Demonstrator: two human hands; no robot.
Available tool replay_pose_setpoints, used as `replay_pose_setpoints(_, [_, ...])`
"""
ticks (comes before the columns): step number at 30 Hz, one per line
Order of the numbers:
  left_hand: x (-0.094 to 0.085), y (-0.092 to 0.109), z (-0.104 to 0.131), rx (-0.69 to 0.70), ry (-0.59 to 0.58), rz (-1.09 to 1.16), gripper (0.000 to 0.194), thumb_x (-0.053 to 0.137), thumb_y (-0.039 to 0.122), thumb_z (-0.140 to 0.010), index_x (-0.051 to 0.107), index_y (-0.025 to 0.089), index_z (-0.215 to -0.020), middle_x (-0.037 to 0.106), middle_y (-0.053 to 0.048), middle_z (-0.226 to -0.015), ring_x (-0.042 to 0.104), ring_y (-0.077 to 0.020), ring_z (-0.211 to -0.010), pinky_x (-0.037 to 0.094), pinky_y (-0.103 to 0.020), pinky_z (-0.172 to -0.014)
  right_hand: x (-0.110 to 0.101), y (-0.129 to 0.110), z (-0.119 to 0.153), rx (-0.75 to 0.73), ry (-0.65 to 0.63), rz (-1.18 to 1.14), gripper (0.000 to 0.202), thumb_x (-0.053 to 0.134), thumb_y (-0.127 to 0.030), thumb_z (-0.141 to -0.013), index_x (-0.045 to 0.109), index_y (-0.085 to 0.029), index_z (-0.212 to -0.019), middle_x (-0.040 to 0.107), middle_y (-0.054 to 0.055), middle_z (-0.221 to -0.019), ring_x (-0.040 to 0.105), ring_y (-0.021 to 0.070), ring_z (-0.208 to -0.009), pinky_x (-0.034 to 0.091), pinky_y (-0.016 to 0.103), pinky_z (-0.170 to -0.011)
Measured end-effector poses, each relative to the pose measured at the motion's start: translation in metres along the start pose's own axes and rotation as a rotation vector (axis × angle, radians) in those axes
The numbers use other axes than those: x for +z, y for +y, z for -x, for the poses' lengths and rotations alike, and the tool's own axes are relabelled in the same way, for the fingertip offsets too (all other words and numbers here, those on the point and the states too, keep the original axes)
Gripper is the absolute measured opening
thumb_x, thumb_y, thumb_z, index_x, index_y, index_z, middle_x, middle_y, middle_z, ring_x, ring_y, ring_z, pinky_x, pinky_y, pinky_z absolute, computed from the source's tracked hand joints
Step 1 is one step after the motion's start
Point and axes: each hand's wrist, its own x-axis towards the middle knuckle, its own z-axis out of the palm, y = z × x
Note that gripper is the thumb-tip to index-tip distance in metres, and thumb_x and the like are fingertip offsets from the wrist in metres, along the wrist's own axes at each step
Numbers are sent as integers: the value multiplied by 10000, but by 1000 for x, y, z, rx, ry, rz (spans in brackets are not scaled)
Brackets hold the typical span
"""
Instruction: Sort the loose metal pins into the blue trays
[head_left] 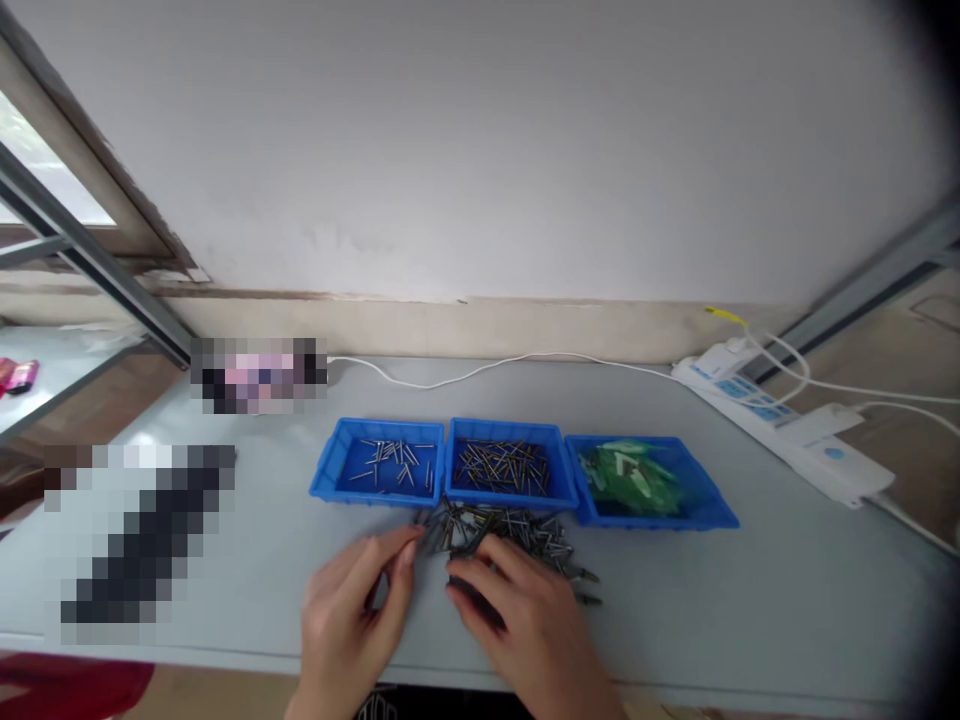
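Note:
My left hand [352, 600] has its thumb and forefinger pinched together at the left side of a heap of loose metal fasteners [551, 535]. Something thin and blurred sits at those fingertips; its kind is unclear. Curled over the front of the heap, my right hand [532, 610] has thumb and fingers closed around a dark item, mostly hidden. Behind the hands stand three blue bins: the left bin [324, 485] holds some silvery nails or screws, the middle bin [514, 500] many brownish ones. In the right bin [705, 505] lie green and whitish pieces [637, 480].
A white power strip [795, 440] with plugs and cables lies at the table's right. A white cable [450, 385] runs along the wall. Blurred-out items, one pinkish [259, 375] and one dark [150, 540], are on the left. Grey metal posts [112, 250] flank the table.

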Motion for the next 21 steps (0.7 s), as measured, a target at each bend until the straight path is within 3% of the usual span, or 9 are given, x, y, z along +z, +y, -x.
replay_pose_setpoints(4, [-2, -3, 1, -35, -10, -8, 160, 630, 206, -1050, 788, 212, -1026, 772, 11, -748, 626, -103, -517, 547, -195, -612, -1, 0, 0, -32, 11, -24, 351, 445, -333, -1168, 742, -270, -989, 688, -3, -849, 702, 168, -730, 503, 295, -658])
replay_pose_setpoints(8, [-1, -2, -1, 6, -34, -14, 158, 620, 187, -1056, 777, 207, -1069, 793, 4, -795, 641, -98, -529, 516, -191, -559, -2, 0, 1, -25, 25, -67, 329, 473, -297, -1158, 733, -258, -960, 684, -6, -833, 690, 163, -731, 510, 286, -669])
replay_pose_setpoints(14, [6, 0, -3, 157, -103, -15, 157, 610, 158, -1066, 741, 202, -1140, 810, -17, -856, 735, -136, -654, 563, -225, -652, -1, 1, 1, -5, 3, -92, 188, 570, -247, -1095, 742, -271, -1022, 722, 1, -916, 730, 182, -799, 550, 288, -719])
replay_pose_setpoints(21, [4, -4, -2, 152, -127, -30, 151, 591, 167, -1081, 727, 209, -1131, 809, -14, -871, 764, -143, -686, 571, -231, -667, 3, 3, 1, -1, -9, -95, 174, 621, -166, -1047, 726, -272, -959, 723, -21, -919, 736, 175, -811, 557, 284, -729])
